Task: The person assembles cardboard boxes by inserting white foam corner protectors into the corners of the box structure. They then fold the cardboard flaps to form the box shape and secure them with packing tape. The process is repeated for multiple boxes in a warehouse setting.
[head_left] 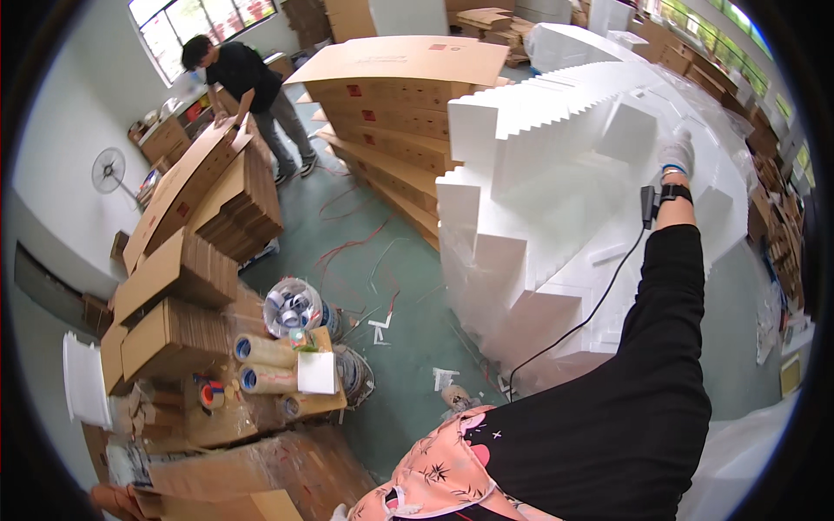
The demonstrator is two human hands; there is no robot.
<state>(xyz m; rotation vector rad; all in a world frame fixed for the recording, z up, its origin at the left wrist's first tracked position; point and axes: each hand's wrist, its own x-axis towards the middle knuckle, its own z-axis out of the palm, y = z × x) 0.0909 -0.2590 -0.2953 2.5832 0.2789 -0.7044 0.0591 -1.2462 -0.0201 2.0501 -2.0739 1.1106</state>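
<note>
on the right side of the head view, a tall stack of white foam blocks is seen, wrapped partly in clear plastic and standing on the green floor. its stepped slabs are stood on edge in rows, and the long axis of the stack runs away from the person toward the far upper right. the right hand, in a light work glove, is laid against the upper part of the stack, touching the foam, with the black-sleeved arm stretched up and forward from the lower edge. how far the fingers are curled cannot be told, and no separate piece is seen to be gripped. a black band is worn at the wrist, with a thin cable hung down along the sleeve. the left hand is not in view, so the right is the only one shown at the foam.

to the left of the stack, flattened cardboard boxes are piled. nearer the person's left, tape rolls lie on cardboard. well apart, another person is bent over cartons.
</note>
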